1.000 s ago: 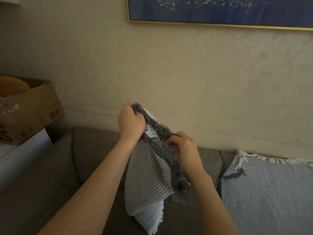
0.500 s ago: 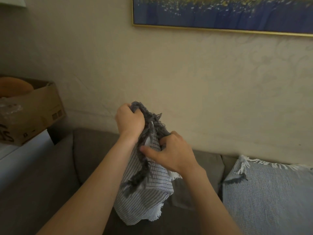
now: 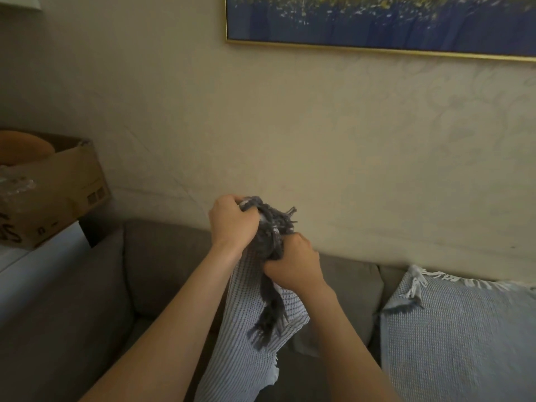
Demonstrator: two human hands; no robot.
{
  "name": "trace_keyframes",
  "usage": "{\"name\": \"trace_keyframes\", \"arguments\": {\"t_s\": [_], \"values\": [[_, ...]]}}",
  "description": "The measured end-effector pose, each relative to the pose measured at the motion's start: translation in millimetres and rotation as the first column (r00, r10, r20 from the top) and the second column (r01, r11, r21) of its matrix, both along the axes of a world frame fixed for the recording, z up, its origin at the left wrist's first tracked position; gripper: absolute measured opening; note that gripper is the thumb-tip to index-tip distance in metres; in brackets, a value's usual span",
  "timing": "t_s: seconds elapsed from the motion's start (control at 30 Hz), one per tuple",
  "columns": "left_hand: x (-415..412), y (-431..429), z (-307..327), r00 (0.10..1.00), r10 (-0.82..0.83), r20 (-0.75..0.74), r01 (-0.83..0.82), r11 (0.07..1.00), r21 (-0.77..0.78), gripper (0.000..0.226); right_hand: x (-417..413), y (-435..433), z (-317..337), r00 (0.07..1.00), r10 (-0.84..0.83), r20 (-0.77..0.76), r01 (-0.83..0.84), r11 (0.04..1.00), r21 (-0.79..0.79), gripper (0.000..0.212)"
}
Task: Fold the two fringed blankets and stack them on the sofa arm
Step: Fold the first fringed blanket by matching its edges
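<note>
A striped grey-and-white blanket (image 3: 246, 338) with dark grey fringe hangs in front of me above the sofa seat. My left hand (image 3: 232, 224) is closed on its bunched top edge. Just below and to the right, my right hand (image 3: 293, 266) grips the same bunched fringe, and a dark tassel strand dangles beneath it. A second, light blue woven blanket (image 3: 458, 338) with white fringe lies spread over the sofa at the right. The grey sofa arm (image 3: 58, 300) runs along the left.
The grey sofa back (image 3: 162, 262) stands against a beige wall. A cardboard box (image 3: 55, 187) sits on a white surface beyond the sofa arm at the left. A gold-framed blue painting (image 3: 377, 21) hangs on the wall above.
My right hand has moved up and left, closing in beside my left hand, so the blanket's fringed edge is gathered into a tight bunch. The blanket hangs narrower.
</note>
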State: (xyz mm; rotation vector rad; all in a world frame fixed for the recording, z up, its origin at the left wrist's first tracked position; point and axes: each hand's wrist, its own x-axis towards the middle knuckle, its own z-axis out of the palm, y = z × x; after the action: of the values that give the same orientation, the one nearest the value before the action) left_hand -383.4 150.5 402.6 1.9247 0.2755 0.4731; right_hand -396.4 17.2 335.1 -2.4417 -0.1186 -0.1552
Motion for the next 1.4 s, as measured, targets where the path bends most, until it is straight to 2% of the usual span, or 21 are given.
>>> {"name": "trace_keyframes", "arguments": {"t_s": [0.13, 0.27, 0.4, 0.5, 0.67, 0.77, 0.9, 1.03, 1.17, 1.23, 1.33, 1.4], "values": [[-4.1, 2.2, 0.9, 0.998, -0.056, -0.041, 0.058, 0.997, 0.052, 0.028, 8.1, -17.3, -10.1, 0.997, 0.077, -0.001, -0.077, 0.996, 0.052, 0.025], [-3.9, 3.7, 3.7, 0.995, -0.097, -0.032, 0.099, 0.992, 0.084, 0.023, 12.9, -28.6, -17.2, 0.994, 0.049, -0.094, -0.045, 0.998, 0.038, 0.022], [-1.7, 4.6, 1.5, 0.997, -0.076, 0.001, 0.076, 0.992, 0.096, 0.023, 8.4, -32.8, -5.0, 0.995, -0.014, -0.098, 0.001, 0.992, -0.126, 0.021], [-1.0, 7.1, -1.5, 0.998, -0.065, 0.009, 0.064, 0.993, 0.099, 0.023, 4.8, -37.0, 1.4, 0.995, 0.035, -0.096, -0.052, 0.981, -0.188, 0.015], [-0.7, 15.9, -2.6, 0.999, -0.043, 0.003, 0.042, 0.995, 0.094, 0.021, 3.8, -54.9, 3.1, 0.981, 0.147, -0.131, -0.161, 0.981, -0.108, 0.019], [4.4, 23.0, -9.4, 0.999, -0.032, -0.042, 0.037, 0.991, 0.129, 0.014, 5.0, -62.4, 3.5, 0.982, 0.166, -0.093, -0.174, 0.981, -0.085, 0.017], [8.7, 33.7, -21.8, 0.989, -0.045, -0.140, 0.063, 0.990, 0.126, 0.025, 5.7, -68.6, -1.4, 0.979, 0.192, -0.071, -0.193, 0.981, -0.014, 0.026], [-0.6, 43.5, -35.0, 0.965, -0.041, -0.260, 0.114, 0.956, 0.270, 0.015, 5.7, -69.7, -11.1, 0.978, 0.199, -0.059, -0.202, 0.978, -0.048, 0.018], [-3.0, 49.3, -50.7, 0.915, 0.020, -0.403, 0.188, 0.862, 0.471, 0.028, 3.8, -65.0, -24.9, 0.971, 0.228, -0.067, -0.235, 0.962, -0.137, 0.021], [-3.1, 48.3, -55.9, 0.900, 0.025, -0.435, 0.230, 0.820, 0.524, 0.034, 2.3, -60.9, -35.2, 0.969, 0.245, -0.036, -0.248, 0.956, -0.156, 0.025], [-0.7, 47.0, -62.1, 0.889, 0.033, -0.457, 0.269, 0.769, 0.580, 0.034, 0.8, -57.6, -52.0, 0.968, 0.249, 0.016, -0.241, 0.950, -0.198, 0.010], [-1.0, 46.1, -63.5, 0.891, 0.033, -0.452, 0.277, 0.749, 0.601, 0.033, 0.7, -58.4, -63.0, 0.971, 0.238, 0.007, -0.230, 0.946, -0.227, 0.014]]}}
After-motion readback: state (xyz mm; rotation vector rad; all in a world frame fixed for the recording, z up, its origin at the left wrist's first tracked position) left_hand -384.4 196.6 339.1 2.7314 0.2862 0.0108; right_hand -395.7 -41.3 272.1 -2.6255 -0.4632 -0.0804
